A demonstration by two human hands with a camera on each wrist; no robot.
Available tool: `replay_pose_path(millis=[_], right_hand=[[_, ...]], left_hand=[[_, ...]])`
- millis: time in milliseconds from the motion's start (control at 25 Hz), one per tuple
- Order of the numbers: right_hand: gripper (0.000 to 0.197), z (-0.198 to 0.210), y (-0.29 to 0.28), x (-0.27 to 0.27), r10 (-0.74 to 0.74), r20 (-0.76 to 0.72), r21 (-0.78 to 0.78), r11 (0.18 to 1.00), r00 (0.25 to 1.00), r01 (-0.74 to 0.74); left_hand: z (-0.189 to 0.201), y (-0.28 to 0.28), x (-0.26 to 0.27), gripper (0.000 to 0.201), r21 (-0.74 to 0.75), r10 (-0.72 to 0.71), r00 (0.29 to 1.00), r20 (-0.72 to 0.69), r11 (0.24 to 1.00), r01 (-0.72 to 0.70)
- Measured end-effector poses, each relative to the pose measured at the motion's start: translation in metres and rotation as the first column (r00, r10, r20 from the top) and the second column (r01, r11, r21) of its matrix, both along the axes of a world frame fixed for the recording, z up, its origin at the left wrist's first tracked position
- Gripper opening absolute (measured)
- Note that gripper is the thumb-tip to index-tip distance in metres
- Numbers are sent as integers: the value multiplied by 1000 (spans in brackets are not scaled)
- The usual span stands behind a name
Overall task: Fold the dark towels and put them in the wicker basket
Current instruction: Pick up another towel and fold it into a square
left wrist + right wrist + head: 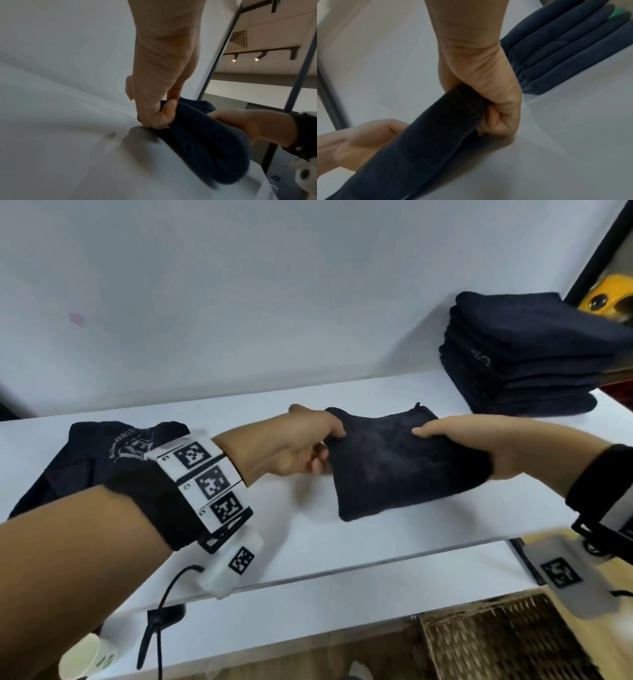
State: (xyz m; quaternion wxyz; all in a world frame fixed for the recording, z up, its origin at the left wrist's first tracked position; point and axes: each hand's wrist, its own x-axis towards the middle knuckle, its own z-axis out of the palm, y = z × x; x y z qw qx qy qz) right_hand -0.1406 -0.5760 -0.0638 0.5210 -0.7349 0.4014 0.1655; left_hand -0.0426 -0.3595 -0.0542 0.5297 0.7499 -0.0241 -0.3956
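Note:
A folded dark towel [400, 463] is held just above the white table [308, 542], at its middle. My left hand [322, 446] pinches its left edge between thumb and curled fingers. My right hand [455, 440] grips the right edge, thumb on top and fingers underneath. The left wrist view shows the left hand [159, 116] clamped on the bunched towel [205, 142]. In the right wrist view the right hand [498, 115] is curled round the towel's [419, 148] end. The wicker basket [507, 642] stands below the table's front edge, at the right.
A stack of several folded dark towels [524, 354] sits at the back right of the table. A loose heap of dark towels [102, 460] lies at the left. A yellow object [606, 299] shows behind the stack. A paper cup [85, 655] is at the lower left.

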Motion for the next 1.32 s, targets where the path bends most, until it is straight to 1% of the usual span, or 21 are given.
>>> replay_pose_path(millis=[40,120,160,240,320,400,480,560,600,640,720,760,800,880,960,1040,1120,1160,1200,1280,1320], right_hand=[[40,2,-2,-4,21,15,-37,999,1000,-21],[45,11,-10,-11,78,86,-120,991,993,-67],[43,20,-15,-14,96,147,-133,988,984,-76],[32,47,-27,-20,85,307,-125,991,948,-48],[25,82,-43,-21,-24,466,-99,992,885,79],[24,118,-70,-19,-114,580,-93,974,806,205],[24,146,-101,-13,-133,660,-127,950,740,285],[25,159,-136,-2,-131,697,-172,924,705,342],[25,161,-152,4,-138,692,-190,913,709,362],[26,157,-169,12,-153,663,-212,900,733,380],[35,131,-198,24,-122,538,-341,873,834,348],[42,113,-210,28,-83,459,-436,846,885,306],[48,94,-220,32,-55,399,-509,817,915,271],[49,71,-226,36,-67,384,-498,825,921,268],[48,72,-229,37,-66,415,-477,833,907,279],[49,87,-233,38,-26,480,-500,813,877,298],[49,96,-240,40,36,511,-570,762,859,307],[50,95,-241,41,61,484,-609,740,873,286],[51,90,-245,42,70,439,-632,732,896,253],[53,80,-249,44,74,337,-664,725,939,182],[52,81,-248,43,97,294,-710,689,951,149]], left_hand=[[-1,-4,-4,27,30,-30,999,39,999,29],[1,-15,-8,48,28,-47,990,134,999,44],[8,-21,-9,58,-12,-45,981,191,999,48],[33,-36,-4,65,-141,15,958,287,990,27],[67,-56,5,63,-283,89,933,348,959,14],[98,-88,8,57,-388,103,902,420,918,76],[120,-129,11,43,-426,98,855,509,892,152],[126,-172,17,27,-441,114,823,556,880,176],[125,-193,20,22,-438,121,820,559,883,168],[119,-212,23,19,-424,122,824,554,892,153],[97,-240,25,20,-346,77,846,528,929,131],[83,-250,24,24,-287,26,858,513,947,143],[70,-256,24,30,-222,-35,866,499,961,167],[48,-261,27,40,-119,-140,859,492,967,225],[46,-263,34,43,-102,-175,844,507,960,260],[57,-267,40,41,-146,-120,823,555,960,238],[66,-274,40,41,-125,-74,758,648,972,201],[66,-277,38,43,-80,-94,733,673,977,199],[64,-279,35,45,-13,-145,728,670,978,206],[58,-277,32,49,178,-286,726,625,958,224],[60,-275,33,50,273,-338,691,639,940,207]])
